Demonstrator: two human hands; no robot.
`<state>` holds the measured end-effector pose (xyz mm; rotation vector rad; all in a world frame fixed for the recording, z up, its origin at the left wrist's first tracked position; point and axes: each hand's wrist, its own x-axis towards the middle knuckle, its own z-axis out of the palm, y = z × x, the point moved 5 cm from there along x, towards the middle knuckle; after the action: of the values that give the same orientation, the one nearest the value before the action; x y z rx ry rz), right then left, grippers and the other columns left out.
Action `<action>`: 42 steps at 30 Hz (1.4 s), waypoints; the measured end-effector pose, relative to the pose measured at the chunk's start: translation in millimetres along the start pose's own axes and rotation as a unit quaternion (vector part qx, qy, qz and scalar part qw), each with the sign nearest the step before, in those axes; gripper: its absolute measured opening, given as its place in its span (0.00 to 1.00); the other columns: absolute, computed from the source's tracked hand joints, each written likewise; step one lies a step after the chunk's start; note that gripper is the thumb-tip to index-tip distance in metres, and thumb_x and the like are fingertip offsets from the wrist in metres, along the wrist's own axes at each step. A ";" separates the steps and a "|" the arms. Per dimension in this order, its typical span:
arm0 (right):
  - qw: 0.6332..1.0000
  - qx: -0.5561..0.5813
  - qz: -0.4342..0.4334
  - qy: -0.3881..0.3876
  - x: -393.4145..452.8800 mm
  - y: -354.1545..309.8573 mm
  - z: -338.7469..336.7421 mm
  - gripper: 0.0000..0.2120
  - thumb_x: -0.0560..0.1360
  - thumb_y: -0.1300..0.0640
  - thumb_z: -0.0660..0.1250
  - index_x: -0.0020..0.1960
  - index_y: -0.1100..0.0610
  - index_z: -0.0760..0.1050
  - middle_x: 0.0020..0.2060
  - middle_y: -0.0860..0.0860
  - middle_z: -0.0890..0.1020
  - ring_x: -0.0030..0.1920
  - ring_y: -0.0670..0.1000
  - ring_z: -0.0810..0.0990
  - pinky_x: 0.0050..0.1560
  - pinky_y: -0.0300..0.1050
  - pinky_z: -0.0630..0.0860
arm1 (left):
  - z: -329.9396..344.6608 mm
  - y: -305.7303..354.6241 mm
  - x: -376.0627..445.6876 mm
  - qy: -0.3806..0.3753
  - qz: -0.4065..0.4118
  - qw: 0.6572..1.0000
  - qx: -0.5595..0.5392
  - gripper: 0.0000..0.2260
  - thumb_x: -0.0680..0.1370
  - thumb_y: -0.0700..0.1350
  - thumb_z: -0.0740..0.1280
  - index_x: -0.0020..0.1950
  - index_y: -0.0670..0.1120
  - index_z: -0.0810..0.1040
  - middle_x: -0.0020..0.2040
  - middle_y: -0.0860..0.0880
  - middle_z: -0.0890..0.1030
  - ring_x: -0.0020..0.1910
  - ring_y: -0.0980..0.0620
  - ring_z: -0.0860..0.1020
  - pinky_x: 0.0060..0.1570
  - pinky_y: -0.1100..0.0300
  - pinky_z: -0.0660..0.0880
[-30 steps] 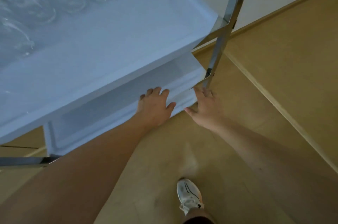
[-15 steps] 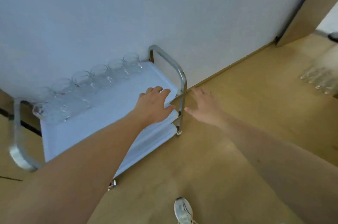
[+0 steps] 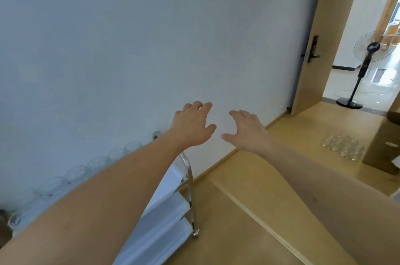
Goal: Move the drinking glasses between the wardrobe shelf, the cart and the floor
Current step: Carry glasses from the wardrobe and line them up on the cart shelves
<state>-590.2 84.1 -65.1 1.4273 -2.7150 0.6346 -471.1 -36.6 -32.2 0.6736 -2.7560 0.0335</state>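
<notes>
Left hand: the left hand [image 3: 193, 126] was up in the air in front of the wall, above the cart. Its fingers were spread and a little bent, and it held nothing.
Right hand: the right hand [image 3: 247, 131] was just beside the left one, farther from the cart. Its fingers were loose and spread too, and it held nothing.
Cart: the cart [image 3: 190, 180] stood against the wall. It had a shiny, round metal frame and flat, smooth white shelves stacked one over the other. The left arm hid much of it.
Glasses on the cart: a row of glasses [image 3: 98, 162] stood on the top shelf of the cart, along the wall side. They were clear and round, and hard to see against the wall.
Glasses on the floor: a bunch of glasses [image 3: 342, 145] stood close together on the floor, well apart from the cart, next to a brown box.
Floor: the floor [image 3: 249, 210] by the cart was smooth, light brown wood.
Wall: the wall [image 3: 151, 37] behind the cart was plain and white.
Door: a brown wooden door [image 3: 311, 52] stood open, far from the cart.
Fan: a round fan [image 3: 368, 48] on a thin black pole stood past the door.
</notes>
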 end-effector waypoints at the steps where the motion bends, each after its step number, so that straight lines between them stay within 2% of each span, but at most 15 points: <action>1: 1.000 0.000 0.001 0.008 5.4 14.9 -12.0 0.40 0.77 0.38 0.67 0.81 0.52 0.55 0.79 0.54 0.61 0.78 0.60 0.57 0.74 0.58 0.63 | -3.9 14.8 13.4 0.005 0.006 1.000 0.003 0.31 0.80 0.60 0.62 0.80 0.51 0.59 0.76 0.45 0.66 0.73 0.42 0.66 0.67 0.42 0.69; 11: 0.998 -0.037 0.022 0.048 57.7 156.2 -117.9 0.42 0.76 0.37 0.68 0.81 0.52 0.55 0.79 0.54 0.61 0.77 0.60 0.60 0.73 0.57 0.65 | -17.3 138.6 143.4 0.029 0.032 0.999 0.024 0.30 0.80 0.60 0.62 0.79 0.51 0.60 0.77 0.46 0.66 0.74 0.42 0.65 0.67 0.43 0.69; 15: 0.996 -0.054 0.038 0.053 67.0 201.5 -144.4 0.42 0.76 0.36 0.67 0.81 0.52 0.54 0.78 0.55 0.62 0.76 0.60 0.61 0.73 0.57 0.66 | -14.1 178.7 185.5 0.028 0.043 0.999 -0.007 0.31 0.80 0.60 0.63 0.80 0.50 0.60 0.78 0.46 0.65 0.74 0.42 0.64 0.69 0.42 0.68; 21: 0.993 -0.063 0.076 0.067 83.4 259.6 -166.1 0.43 0.75 0.36 0.68 0.81 0.53 0.55 0.78 0.55 0.63 0.75 0.61 0.62 0.72 0.58 0.67 | 2.6 233.5 241.6 0.029 0.103 0.994 -0.036 0.31 0.80 0.59 0.64 0.80 0.49 0.61 0.78 0.45 0.64 0.75 0.42 0.64 0.69 0.42 0.68; 28: 0.983 -0.087 0.143 0.078 114.7 314.3 -167.5 0.42 0.73 0.37 0.70 0.79 0.53 0.58 0.73 0.57 0.67 0.71 0.61 0.66 0.65 0.57 0.71 | 41.4 265.4 311.6 0.019 0.179 0.982 -0.056 0.31 0.80 0.59 0.64 0.80 0.50 0.60 0.77 0.44 0.64 0.74 0.42 0.64 0.68 0.42 0.68; 34: 0.967 -0.102 0.211 0.098 158.2 349.9 -171.8 0.40 0.72 0.36 0.71 0.77 0.52 0.63 0.72 0.55 0.70 0.71 0.59 0.68 0.67 0.56 0.72 | 66.0 279.0 383.9 0.004 0.247 0.965 -0.087 0.31 0.79 0.58 0.65 0.79 0.48 0.63 0.75 0.44 0.67 0.73 0.42 0.66 0.66 0.43 0.70; 38: 0.954 -0.117 0.251 0.114 193.2 365.6 -169.1 0.41 0.72 0.37 0.71 0.79 0.50 0.60 0.71 0.55 0.70 0.70 0.59 0.69 0.67 0.56 0.72 | 84.6 282.9 435.5 -0.002 0.288 0.951 -0.115 0.32 0.79 0.58 0.66 0.79 0.49 0.62 0.75 0.44 0.67 0.72 0.42 0.66 0.67 0.43 0.71; 42: 0.940 -0.127 0.293 0.117 216.8 377.5 -157.2 0.42 0.74 0.38 0.71 0.80 0.52 0.58 0.76 0.55 0.65 0.74 0.60 0.65 0.71 0.58 0.69 | 111.1 288.1 470.7 -0.018 0.329 0.935 -0.130 0.32 0.78 0.58 0.67 0.79 0.50 0.62 0.75 0.45 0.67 0.72 0.42 0.67 0.66 0.43 0.72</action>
<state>-1043.6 158.8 -10.0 0.4441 -2.8717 0.3970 -1030.9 -1.2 15.5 -0.3334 -2.8128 -0.1958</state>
